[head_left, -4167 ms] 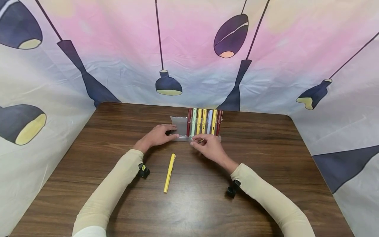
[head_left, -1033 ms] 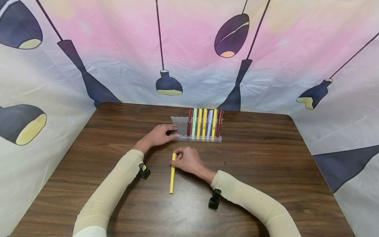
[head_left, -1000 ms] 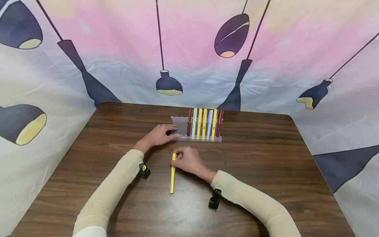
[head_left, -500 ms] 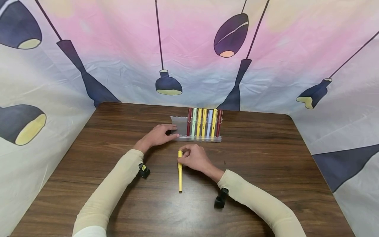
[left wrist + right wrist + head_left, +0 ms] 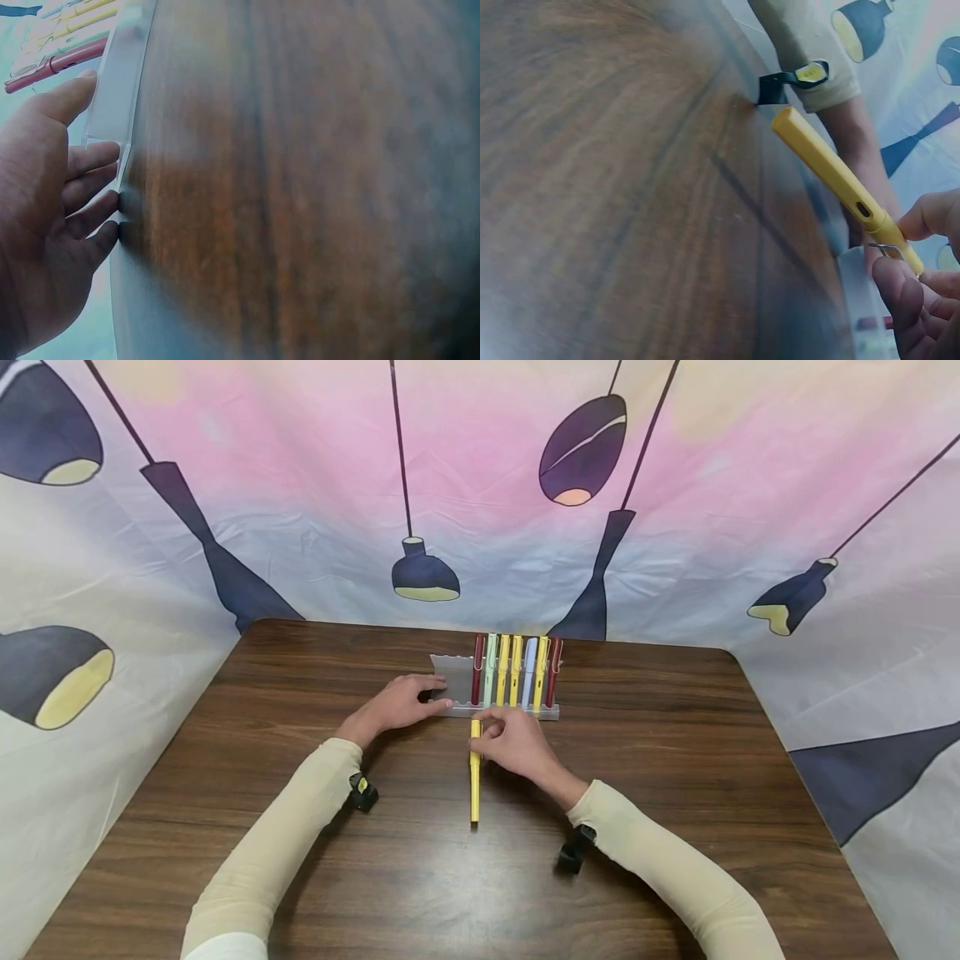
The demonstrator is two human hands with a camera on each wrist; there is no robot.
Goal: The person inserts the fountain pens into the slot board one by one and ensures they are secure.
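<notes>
A yellow pen [image 5: 475,785] is pinched near its clip end by my right hand [image 5: 517,745], just in front of the clear pen stand [image 5: 450,712]. In the right wrist view the pen [image 5: 825,169] slants above the wood, its clip [image 5: 889,249] between thumb and fingers. My left hand [image 5: 402,702] rests at the stand's left end, fingers fairly straight. The left wrist view has the left hand [image 5: 45,217] with its fingertips at the stand's edge [image 5: 120,82]. Several pens stand side by side in it: dark red [image 5: 477,672], pale green [image 5: 491,672], yellow [image 5: 503,672] and light blue [image 5: 530,672] among them.
The stand sits toward the back of a dark wooden table [image 5: 420,893]. Behind the table hangs a cloth printed with lamps [image 5: 425,577]. A small black camera is strapped to each wrist, on the left [image 5: 363,792] and the right [image 5: 576,849].
My right hand went from the stand to the yellow pen lying on the table, took hold of it, and has carried it right and back toward the stand. The left hand has stayed put.
</notes>
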